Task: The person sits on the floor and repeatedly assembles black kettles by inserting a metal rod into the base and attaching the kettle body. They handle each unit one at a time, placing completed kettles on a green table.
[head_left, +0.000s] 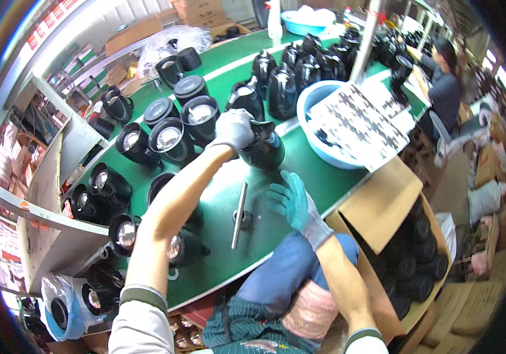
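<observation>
Over the green table [267, 236], your left hand [234, 128] grasps a black jug [264, 154]; your right hand [292, 202] spreads released fingers between a metal rod [239, 216] and, farther, a blue basin [322, 148].

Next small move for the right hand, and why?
Probably bring the right hand up to the lower side of the black vessel to steady it. The left hand alone holds it, near its top; the right is open, fingers spread, seemingly just short of it and holding nothing.
</observation>
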`<move>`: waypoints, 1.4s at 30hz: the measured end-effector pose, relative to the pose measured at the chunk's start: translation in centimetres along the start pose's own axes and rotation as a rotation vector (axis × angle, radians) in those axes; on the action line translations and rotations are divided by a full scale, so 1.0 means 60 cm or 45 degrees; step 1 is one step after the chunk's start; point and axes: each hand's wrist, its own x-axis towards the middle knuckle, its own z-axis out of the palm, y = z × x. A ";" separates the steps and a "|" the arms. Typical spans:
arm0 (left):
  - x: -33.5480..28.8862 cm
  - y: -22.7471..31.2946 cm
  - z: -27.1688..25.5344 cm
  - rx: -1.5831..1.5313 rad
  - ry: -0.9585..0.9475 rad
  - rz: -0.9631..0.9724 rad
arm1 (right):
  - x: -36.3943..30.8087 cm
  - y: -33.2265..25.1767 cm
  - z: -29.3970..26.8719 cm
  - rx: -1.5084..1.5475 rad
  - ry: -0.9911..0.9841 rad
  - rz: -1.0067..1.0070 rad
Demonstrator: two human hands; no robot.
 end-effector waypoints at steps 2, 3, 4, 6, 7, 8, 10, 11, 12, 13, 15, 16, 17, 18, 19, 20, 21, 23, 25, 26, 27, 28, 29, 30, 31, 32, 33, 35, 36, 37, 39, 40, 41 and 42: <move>0.046 -0.006 0.027 -0.095 -0.173 -0.143 | 0.084 -0.011 0.032 0.137 0.159 0.163; 0.060 -0.020 0.029 -0.159 -0.186 -0.176 | 0.122 -0.014 0.047 0.206 0.237 0.248; 0.070 -0.035 0.039 -0.222 -0.209 -0.202 | 0.163 -0.007 0.047 0.278 0.167 0.282; 0.092 -0.039 0.009 -0.373 -0.462 -0.167 | 0.231 0.003 0.026 0.436 0.065 0.325; 0.078 -0.050 -0.008 -0.358 -0.377 -0.148 | 0.256 0.006 0.038 0.569 0.133 0.446; 0.068 -0.050 -0.017 -0.358 -0.292 -0.102 | 0.280 0.008 0.030 0.593 0.060 0.242; 0.035 -0.090 -0.036 -0.301 -0.058 -0.019 | 0.322 0.015 0.028 0.639 -0.107 -0.167; 0.010 -0.124 -0.040 -0.125 0.080 0.047 | 0.344 0.008 0.055 0.695 -0.022 -0.179; 0.001 -0.136 -0.037 0.126 0.046 0.042 | 0.356 0.004 0.051 0.701 -0.021 -0.114; -0.010 -0.152 -0.027 0.230 -0.017 0.004 | 0.367 0.000 0.066 0.709 0.072 -0.108; -0.017 -0.158 -0.015 0.409 -0.147 -0.046 | 0.419 -0.024 0.080 0.818 0.266 0.022; -0.016 -0.165 -0.005 0.492 -0.230 -0.068 | 0.438 -0.035 0.091 0.841 0.284 0.073; -0.003 -0.172 0.016 0.503 -0.181 -0.079 | 0.474 -0.049 0.077 0.863 0.257 0.105; 0.011 -0.176 0.035 0.511 -0.098 -0.019 | 0.504 -0.056 0.051 0.884 0.239 0.131; 0.011 -0.175 0.035 0.488 0.028 0.035 | 0.506 -0.062 0.048 0.828 0.126 0.064; 0.011 -0.170 0.035 0.461 0.156 0.094 | 0.502 -0.068 0.041 0.761 0.118 0.120; 0.012 -0.165 0.035 0.448 0.167 0.099 | 0.494 -0.073 0.032 0.694 0.114 0.171; 0.002 -0.169 0.030 0.453 0.044 0.072 | 0.475 -0.057 0.037 0.304 0.229 0.289; -0.035 -0.182 0.019 0.434 0.084 0.132 | 0.376 -0.042 0.082 -0.400 0.180 -0.185; -0.050 -0.179 0.006 0.375 -0.025 0.115 | 0.335 -0.035 0.083 -0.727 0.095 -0.504; -0.077 -0.171 -0.017 0.323 0.007 0.137 | 0.272 -0.058 0.103 -1.278 0.093 -0.854; -0.090 -0.141 -0.042 0.247 0.048 0.197 | 0.214 -0.090 0.103 -1.659 0.132 -1.120; -0.108 -0.116 -0.070 0.223 0.098 0.290 | 0.171 -0.115 0.106 -1.799 0.091 -1.235; -0.124 -0.095 -0.100 0.189 0.106 0.369 | 0.133 -0.142 0.112 -1.941 0.044 -1.358; -0.144 -0.068 -0.130 0.119 0.146 0.496 | 0.101 -0.166 0.112 -2.046 -0.016 -1.440; -0.167 -0.048 -0.156 0.050 0.177 0.617 | 0.073 -0.180 0.112 -2.147 -0.086 -1.514; -0.192 -0.032 -0.178 0.034 0.197 0.697 | 0.040 -0.188 0.116 -2.332 -0.111 -1.512; -0.246 -0.004 -0.226 -0.008 0.203 0.855 | -0.018 -0.198 0.102 -2.156 -0.400 -1.545; -0.265 0.009 -0.245 -0.053 0.126 0.931 | -0.053 -0.200 0.097 -1.989 -0.535 -1.500; -0.281 0.032 -0.259 -0.167 0.149 0.992 | -0.105 -0.192 0.081 -2.089 -0.407 -1.466; -0.325 0.047 -0.253 -0.490 0.173 0.917 | -0.218 -0.177 0.054 -1.950 -0.211 -1.308; -0.339 0.060 -0.238 -0.785 0.273 0.917 | -0.281 -0.169 0.027 -1.862 -0.069 -1.284; -0.367 0.057 -0.194 -0.822 0.175 0.811 | -0.341 -0.160 -0.001 -1.739 0.000 -1.285; -0.405 0.047 -0.168 -0.815 0.089 0.673 | -0.396 -0.144 -0.009 -1.573 0.072 -1.246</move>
